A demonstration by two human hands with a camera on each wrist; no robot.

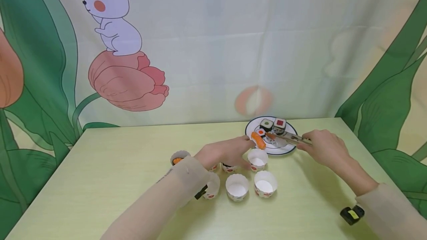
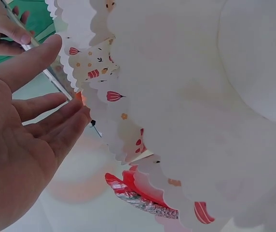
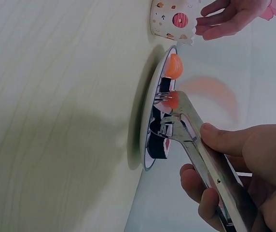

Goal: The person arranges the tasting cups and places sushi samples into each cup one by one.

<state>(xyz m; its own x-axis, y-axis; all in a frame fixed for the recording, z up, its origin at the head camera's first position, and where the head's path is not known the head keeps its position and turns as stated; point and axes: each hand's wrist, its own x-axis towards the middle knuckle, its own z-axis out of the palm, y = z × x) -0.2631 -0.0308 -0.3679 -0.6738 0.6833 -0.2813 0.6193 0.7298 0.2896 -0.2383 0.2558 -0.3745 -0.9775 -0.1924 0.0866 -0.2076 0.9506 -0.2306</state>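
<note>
My right hand (image 1: 325, 147) grips metal tongs (image 1: 293, 138), their tips among toy sushi on a blue-rimmed white plate (image 1: 249, 129). In the right wrist view an orange-topped piece (image 3: 172, 100) shows at the tong tips. Beside it lie an orange nigiri (image 1: 258, 140), a small roll with an orange centre (image 1: 261, 132), a green-centred roll (image 1: 266, 124) and a red-centred roll (image 1: 279, 123). My left hand (image 1: 230, 152) has loosely extended fingers right at the rim of a white paper cup (image 1: 258, 161) standing before the plate.
More printed paper cups stand nearby: a front-row cup (image 1: 237, 188), another at its right (image 1: 265, 184), and one partly behind my left sleeve (image 1: 212, 186). Orange food fills part of the far-left cup (image 1: 180, 155); a dark piece sits in a middle cup (image 1: 229, 167). A printed cloth (image 1: 207, 47) hangs behind the table.
</note>
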